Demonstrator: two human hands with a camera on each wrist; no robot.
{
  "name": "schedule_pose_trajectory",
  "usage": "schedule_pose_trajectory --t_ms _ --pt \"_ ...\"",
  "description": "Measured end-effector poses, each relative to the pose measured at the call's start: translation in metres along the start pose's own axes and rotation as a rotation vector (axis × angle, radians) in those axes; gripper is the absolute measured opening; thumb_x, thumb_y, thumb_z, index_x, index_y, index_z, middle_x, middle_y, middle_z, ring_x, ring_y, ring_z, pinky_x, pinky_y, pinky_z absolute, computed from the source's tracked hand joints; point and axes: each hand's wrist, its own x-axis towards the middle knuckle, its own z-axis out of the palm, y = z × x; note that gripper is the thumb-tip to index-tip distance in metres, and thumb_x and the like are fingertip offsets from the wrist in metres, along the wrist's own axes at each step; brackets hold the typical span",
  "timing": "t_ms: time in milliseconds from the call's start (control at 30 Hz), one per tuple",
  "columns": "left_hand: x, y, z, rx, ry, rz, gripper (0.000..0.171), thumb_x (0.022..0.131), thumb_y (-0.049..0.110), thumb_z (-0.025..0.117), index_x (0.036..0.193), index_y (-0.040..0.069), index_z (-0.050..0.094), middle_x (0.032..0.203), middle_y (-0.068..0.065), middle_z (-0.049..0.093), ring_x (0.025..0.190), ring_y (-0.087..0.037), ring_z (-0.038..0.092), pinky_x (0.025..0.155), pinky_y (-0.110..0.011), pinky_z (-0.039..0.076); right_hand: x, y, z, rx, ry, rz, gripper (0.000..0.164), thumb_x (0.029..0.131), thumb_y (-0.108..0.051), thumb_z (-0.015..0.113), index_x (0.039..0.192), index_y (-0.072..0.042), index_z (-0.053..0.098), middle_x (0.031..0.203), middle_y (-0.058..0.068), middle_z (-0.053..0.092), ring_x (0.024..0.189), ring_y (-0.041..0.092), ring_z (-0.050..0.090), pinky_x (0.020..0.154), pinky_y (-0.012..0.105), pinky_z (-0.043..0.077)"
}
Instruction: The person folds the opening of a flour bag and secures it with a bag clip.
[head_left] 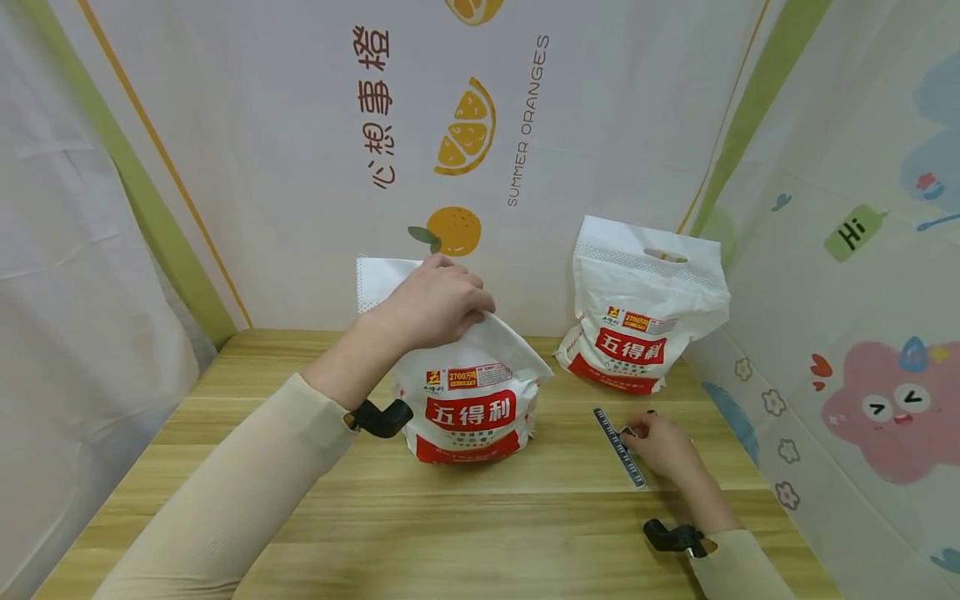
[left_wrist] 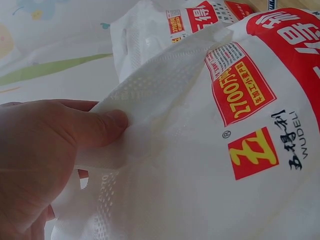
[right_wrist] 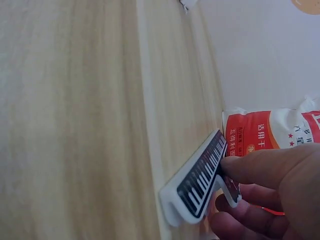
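Note:
A white flour bag (head_left: 471, 410) with red labels stands near the middle of the table, its top pulled toward the right. My left hand (head_left: 438, 304) grips the top handle strip, thumb on the near face in the left wrist view, fingers behind the bag (left_wrist: 180, 190). To the right, my right hand (head_left: 663, 450) pinches a long narrow bag clip (head_left: 619, 447) by the short lever at its middle. Black-and-white piano keys decorate the clip (right_wrist: 200, 180), which is low over the wood. The thumb is on top and the other fingers are beneath the lever.
A second flour bag (head_left: 637, 292) of the same kind stands at the back right, its handle slot showing. Printed curtains (head_left: 300, 208) enclose the wooden table (head_left: 360, 533) at the back and on both sides.

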Motion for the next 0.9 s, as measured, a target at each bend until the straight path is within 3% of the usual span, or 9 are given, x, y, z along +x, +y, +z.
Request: schedule_pose_trajectory --t_ms 433,700,900 --pt "-0.0017 0.0001 -0.0001 -0.009 0.003 -0.008 0.015 0.103 0.016 0.077 0.113 0.019 0.087 0.102 -0.001 0.082 0.103 -0.023 0.076 0.11 -0.053 0.05 -0.0005 0.0027 -0.0019 0.042 -0.025 0.022 0.034 0.097 -0.027 0.078 0.114 0.003 0.071 0.101 0.014 0.073 0.089 0.024 0.064 0.073 0.034 0.051" --pt "-0.0012 -0.0006 0.0011 -0.002 0.013 0.003 0.014 0.102 0.017 0.077 0.111 0.019 0.087 0.101 -0.001 0.083 0.102 -0.023 0.076 0.11 -0.053 0.05 -0.0018 0.0035 -0.0026 0.061 -0.057 0.036 0.031 0.098 -0.03 0.077 0.109 -0.002 0.068 0.1 0.012 0.068 0.09 0.026 0.06 0.074 0.034 0.048" --pt "-0.0011 -0.0001 0.0007 -0.001 0.012 0.002 0.014 0.102 0.017 0.077 0.112 0.019 0.087 0.101 0.0 0.083 0.103 -0.023 0.076 0.11 -0.053 0.051 -0.0034 0.0067 -0.0007 0.135 -0.063 0.027 0.028 0.099 -0.026 0.075 0.109 -0.001 0.067 0.092 0.009 0.068 0.078 0.02 0.063 0.068 0.032 0.05"
